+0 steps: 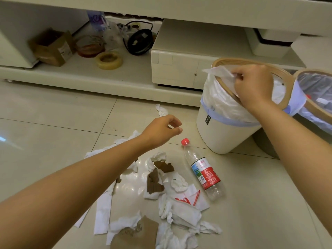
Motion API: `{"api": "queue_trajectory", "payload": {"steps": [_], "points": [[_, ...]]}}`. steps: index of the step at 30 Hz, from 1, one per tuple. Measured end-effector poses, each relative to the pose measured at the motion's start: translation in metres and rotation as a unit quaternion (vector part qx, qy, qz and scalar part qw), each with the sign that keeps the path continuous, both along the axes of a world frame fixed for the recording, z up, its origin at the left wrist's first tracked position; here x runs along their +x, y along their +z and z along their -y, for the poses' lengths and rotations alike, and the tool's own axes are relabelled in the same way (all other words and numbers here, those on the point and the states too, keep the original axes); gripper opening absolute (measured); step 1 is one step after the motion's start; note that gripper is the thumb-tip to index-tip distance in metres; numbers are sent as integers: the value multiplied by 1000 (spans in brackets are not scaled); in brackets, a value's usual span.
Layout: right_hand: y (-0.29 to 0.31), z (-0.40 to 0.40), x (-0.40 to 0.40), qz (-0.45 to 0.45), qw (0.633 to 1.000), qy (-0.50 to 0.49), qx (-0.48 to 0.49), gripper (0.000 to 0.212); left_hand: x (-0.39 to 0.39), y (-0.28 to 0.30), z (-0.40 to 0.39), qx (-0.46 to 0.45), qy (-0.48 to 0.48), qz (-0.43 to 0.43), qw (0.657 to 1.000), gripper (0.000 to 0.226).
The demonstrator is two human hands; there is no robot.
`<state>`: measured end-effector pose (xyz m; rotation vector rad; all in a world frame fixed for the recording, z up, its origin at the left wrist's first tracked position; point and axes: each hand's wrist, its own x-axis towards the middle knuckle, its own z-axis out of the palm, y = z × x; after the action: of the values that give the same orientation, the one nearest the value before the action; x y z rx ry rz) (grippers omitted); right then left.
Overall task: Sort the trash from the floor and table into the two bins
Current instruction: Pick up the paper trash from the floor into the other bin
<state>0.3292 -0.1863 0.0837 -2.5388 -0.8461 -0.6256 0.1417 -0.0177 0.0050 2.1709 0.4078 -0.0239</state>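
A white bin (221,135) with a tan rim and white liner stands on the floor at right, and a second bin (303,97) with a bluish liner leans beside it. My right hand (255,87) hovers over the white bin's rim, pinching a white tissue (220,72). My left hand (161,131) is held over the floor with loosely curled fingers and holds nothing. Below it lies a heap of crumpled tissues (179,214), brown cardboard scraps (154,182) and a plastic bottle (203,171) with a red cap.
One stray tissue (161,110) lies near the low cream cabinet (177,72). On the shelf behind sit a cardboard box (52,47), a tape roll (109,60) and a black round device (139,41). A larger cardboard piece (134,234) lies at the bottom edge.
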Motion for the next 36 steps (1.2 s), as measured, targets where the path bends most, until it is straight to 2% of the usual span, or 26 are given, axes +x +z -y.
{"api": "queue_trajectory", "payload": {"steps": [2,3,4,6,8,9,11,13,17,19,21,23,26,29,32,36], "points": [[1,9,15,-4,995,-51,-90,28,0,0,2,1,-3,-2,1000,33],[1,12,21,-43,984,-82,-151,26,0,0,2,1,-4,-2,1000,33],[3,14,25,-111,966,-107,-207,23,0,0,3,2,-5,-3,1000,33],[10,13,23,-282,907,-108,-294,17,1,0,4,1,-6,-4,1000,33],[17,9,14,-408,862,-77,-290,15,1,-2,5,1,-7,-7,1000,33],[16,9,11,-429,863,-65,-260,13,2,-3,5,0,-8,-9,1000,33],[10,10,13,-414,894,-70,-155,14,2,-5,6,-1,-8,-11,1000,33],[6,8,8,-366,925,-86,-57,24,3,-7,6,-2,-8,-10,1000,33],[1,-6,-11,-173,984,-35,31,25,4,-7,7,2,-8,-7,1000,33],[3,-15,-27,-71,995,23,65,24,4,-5,6,0,-3,-2,1000,32],[0,-21,-48,-48,989,114,87,24,2,-2,4,-9,5,3,1000,30],[-14,-25,-73,-73,976,198,56,23,-4,-4,2,-10,6,-1,1000,28],[-56,-23,-110,-169,951,252,-59,22,-17,-14,0,-14,6,-27,1000,26],[-98,-13,-128,-243,922,247,-172,26,-34,-29,1,-19,22,-56,998,26],[-131,-1,-134,-243,910,214,-260,31,-51,-46,0,-24,25,-78,996,27],[-160,8,-138,-248,904,172,-302,40,-70,-75,-2,62,-3,-119,991,33]]}}
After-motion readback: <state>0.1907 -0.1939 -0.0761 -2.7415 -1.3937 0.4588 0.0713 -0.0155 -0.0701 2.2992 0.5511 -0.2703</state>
